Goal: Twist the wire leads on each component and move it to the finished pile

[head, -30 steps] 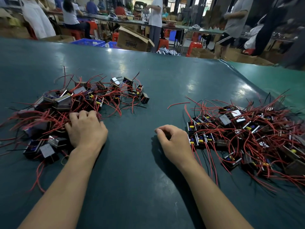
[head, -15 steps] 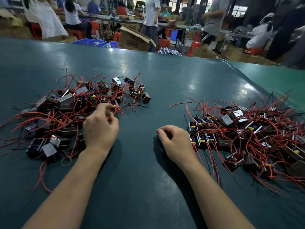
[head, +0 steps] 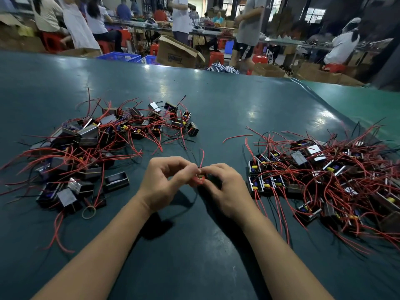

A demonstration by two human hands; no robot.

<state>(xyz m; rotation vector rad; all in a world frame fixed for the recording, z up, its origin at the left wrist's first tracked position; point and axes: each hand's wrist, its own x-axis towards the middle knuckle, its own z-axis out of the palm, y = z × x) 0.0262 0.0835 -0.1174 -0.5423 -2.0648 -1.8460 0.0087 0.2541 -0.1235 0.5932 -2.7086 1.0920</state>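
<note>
Two bare forearms are seen reaching from the near edge over a dark green table. At the centre, the left hand and the right hand are brought together just above the surface. A small component is held between them: its red wire lead is pinched by the left thumb and forefinger, while the right fingers are curled round the body, most of which is hidden. The lead rises from the fingertips and curves toward the far side.

To the left, a pile of components with red and black leads is spread out, and a rubber band lies at its near edge. To the right, a second pile is heaped, just beside the right hand.

Beyond the far edge, cardboard boxes, blue crates and standing and seated people are visible.
</note>
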